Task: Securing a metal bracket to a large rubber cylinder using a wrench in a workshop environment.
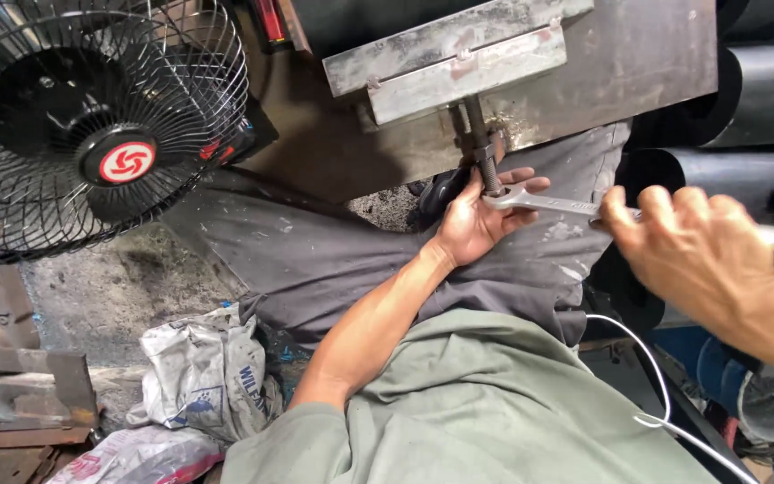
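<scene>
The right hand is closed around the handle of one silver open-ended wrench, whose jaw end sits on the single threaded bolt hanging below a grey steel plate assembly. The left hand, fingers curled, cups the bolt's lower end and touches the wrench head, directly above the person's grey paint-flecked trousers. One black caged fan stands to the left, with two crumpled sacks on the floor below it.

Black fan (red hub), crumpled sacks
</scene>
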